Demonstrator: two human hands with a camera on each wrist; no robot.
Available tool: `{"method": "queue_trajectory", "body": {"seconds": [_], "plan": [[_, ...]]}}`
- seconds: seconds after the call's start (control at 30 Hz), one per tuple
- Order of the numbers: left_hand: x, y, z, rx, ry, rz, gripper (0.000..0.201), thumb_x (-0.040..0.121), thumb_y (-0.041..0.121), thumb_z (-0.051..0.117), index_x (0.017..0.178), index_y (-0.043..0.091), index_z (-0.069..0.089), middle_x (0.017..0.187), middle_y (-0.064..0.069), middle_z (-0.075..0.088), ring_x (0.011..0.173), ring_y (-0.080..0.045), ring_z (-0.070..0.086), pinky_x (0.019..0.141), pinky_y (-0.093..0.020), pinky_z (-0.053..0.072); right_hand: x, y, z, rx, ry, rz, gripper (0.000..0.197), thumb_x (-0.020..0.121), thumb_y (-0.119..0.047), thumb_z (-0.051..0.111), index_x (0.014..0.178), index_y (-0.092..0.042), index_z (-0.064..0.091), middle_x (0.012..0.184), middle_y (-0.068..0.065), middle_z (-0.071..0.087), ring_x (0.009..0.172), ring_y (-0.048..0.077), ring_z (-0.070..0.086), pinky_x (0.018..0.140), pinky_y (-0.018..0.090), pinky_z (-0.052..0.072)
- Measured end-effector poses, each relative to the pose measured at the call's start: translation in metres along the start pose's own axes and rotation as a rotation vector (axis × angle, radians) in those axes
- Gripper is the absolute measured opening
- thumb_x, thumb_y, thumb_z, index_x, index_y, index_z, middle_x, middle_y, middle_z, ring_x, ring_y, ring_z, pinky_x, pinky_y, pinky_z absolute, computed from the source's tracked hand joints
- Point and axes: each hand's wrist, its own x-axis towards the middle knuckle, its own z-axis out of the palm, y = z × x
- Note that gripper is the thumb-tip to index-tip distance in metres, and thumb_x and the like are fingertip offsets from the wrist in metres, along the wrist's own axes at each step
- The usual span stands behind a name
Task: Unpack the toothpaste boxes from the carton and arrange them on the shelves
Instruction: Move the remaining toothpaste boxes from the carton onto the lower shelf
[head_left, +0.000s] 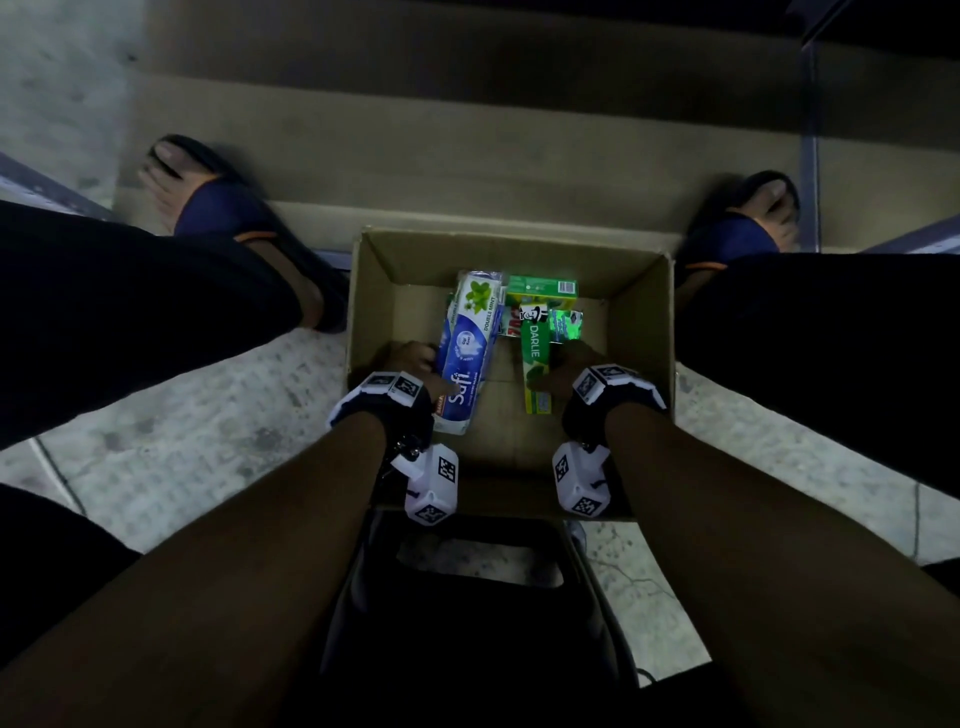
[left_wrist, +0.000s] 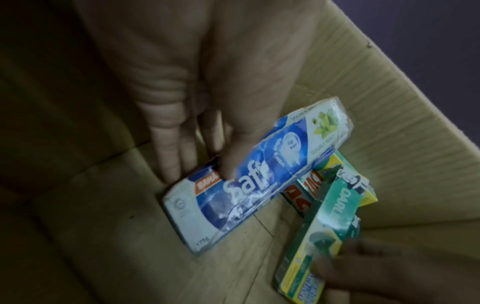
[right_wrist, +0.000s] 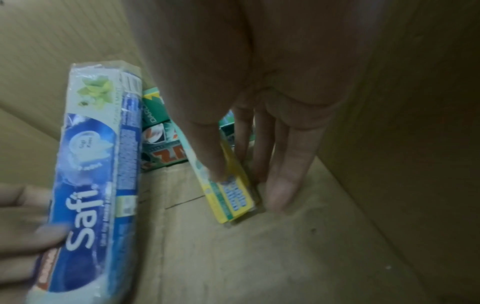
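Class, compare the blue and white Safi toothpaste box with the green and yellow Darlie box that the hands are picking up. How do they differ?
The blue and white Safi toothpaste box looks wider and longer than the slim green and yellow Darlie toothpaste box. The Safi box is in the left hand, the Darlie box in the right hand. The Safi box has a glossy clear wrap; none is plain on the Darlie box. Both are long cardboard boxes inside the brown carton.

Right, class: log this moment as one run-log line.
left hand: grips Safi box | right hand: grips Darlie box | both inside carton
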Motion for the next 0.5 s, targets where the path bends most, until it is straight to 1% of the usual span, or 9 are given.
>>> {"method": "queue_trajectory", "body": {"seconds": [0.07, 0.1, 0.17, 0.2, 0.23, 0.3, 0.37, 0.43, 0.5], "plan": [[0.0, 0.003, 0.001, -0.099, 0.022, 0.04, 0.053, 0.052, 0.024, 0.095, 0.083, 0.032, 0.053, 0.088, 0.013, 0.065, 0.076, -0.002, 0.062, 0.062, -0.024, 0.05, -0.002, -0.006, 0.0, 0.085, 0.032, 0.036, 0.062, 0.085, -0.032, 0.076, 0.137, -0.006, 0.054, 0.136, 0.013, 0.056, 0.123, 0.03, 0.055, 0.098, 0.035, 0.046], [-0.001, 0.005, 0.002, -0.125, 0.037, 0.064, 0.059, 0.049, 0.027, 0.096, 0.087, 0.034, 0.051, 0.089, 0.017, 0.063, 0.078, 0.0, 0.061, 0.059, -0.023, 0.049, -0.003, -0.009, -0.001, 0.074, 0.04, 0.04, 0.059, 0.086, -0.035, 0.074, 0.133, -0.005, 0.057, 0.132, 0.014, 0.059, 0.116, 0.029, 0.059, 0.093, 0.034, 0.048], [-0.003, 0.009, 0.006, -0.173, 0.067, 0.116, 0.068, 0.047, 0.028, 0.097, 0.094, 0.036, 0.048, 0.093, 0.018, 0.063, 0.083, 0.001, 0.061, 0.063, -0.024, 0.05, -0.009, -0.015, -0.001, 0.032, 0.065, 0.006, 0.05, 0.087, -0.04, 0.071, 0.12, -0.004, 0.067, 0.117, 0.015, 0.067, 0.089, 0.023, 0.063, 0.074, 0.031, 0.049], [-0.003, 0.011, 0.008, -0.186, 0.081, 0.138, 0.071, 0.048, 0.028, 0.096, 0.098, 0.034, 0.047, 0.095, 0.017, 0.063, 0.085, 0.0, 0.062, 0.067, -0.026, 0.052, -0.01, -0.015, -0.001, 0.043, 0.079, 0.001, 0.046, 0.086, -0.043, 0.072, 0.113, -0.005, 0.07, 0.11, 0.014, 0.069, 0.08, 0.021, 0.06, 0.068, 0.028, 0.047], [-0.005, 0.012, 0.009, -0.178, 0.093, 0.155, 0.074, 0.049, 0.029, 0.096, 0.102, 0.031, 0.045, 0.098, 0.016, 0.062, 0.086, -0.002, 0.062, 0.07, -0.027, 0.052, -0.009, -0.014, 0.0, 0.055, 0.086, -0.002, 0.046, 0.084, -0.044, 0.073, 0.111, -0.007, 0.07, 0.108, 0.013, 0.07, 0.079, 0.02, 0.06, 0.068, 0.027, 0.045], [-0.007, 0.015, 0.01, -0.129, 0.113, 0.189, 0.079, 0.048, 0.034, 0.096, 0.104, 0.029, 0.04, 0.098, 0.014, 0.06, 0.085, -0.003, 0.06, 0.066, -0.024, 0.05, -0.01, -0.014, 0.001, 0.062, 0.095, 0.018, 0.054, 0.081, -0.047, 0.074, 0.119, -0.009, 0.066, 0.115, 0.012, 0.067, 0.094, 0.025, 0.063, 0.075, 0.029, 0.049], [-0.009, 0.018, 0.011, -0.08, 0.146, 0.22, 0.084, 0.046, 0.037, 0.096, 0.104, 0.029, 0.036, 0.1, 0.011, 0.059, 0.085, -0.007, 0.06, 0.063, -0.023, 0.047, -0.009, -0.015, 0.002, 0.067, 0.101, 0.051, 0.064, 0.08, -0.048, 0.075, 0.128, -0.009, 0.059, 0.125, 0.011, 0.062, 0.11, 0.027, 0.061, 0.085, 0.032, 0.051], [-0.01, 0.02, 0.012, -0.052, 0.203, 0.237, 0.088, 0.043, 0.038, 0.096, 0.105, 0.026, 0.035, 0.109, 0.001, 0.058, 0.093, -0.016, 0.06, 0.073, -0.031, 0.052, -0.01, -0.018, 0.003, 0.065, 0.108, 0.07, 0.068, 0.08, -0.049, 0.075, 0.131, -0.009, 0.056, 0.129, 0.011, 0.061, 0.114, 0.027, 0.06, 0.088, 0.032, 0.051], [-0.012, 0.024, 0.013, -0.025, 0.266, 0.254, 0.092, 0.041, 0.036, 0.097, 0.105, 0.025, 0.032, 0.115, -0.005, 0.053, 0.1, -0.022, 0.058, 0.081, -0.036, 0.053, -0.011, -0.019, 0.003, 0.065, 0.127, 0.077, 0.069, 0.081, -0.05, 0.075, 0.132, -0.008, 0.054, 0.131, 0.011, 0.059, 0.117, 0.028, 0.059, 0.09, 0.032, 0.05]]}}
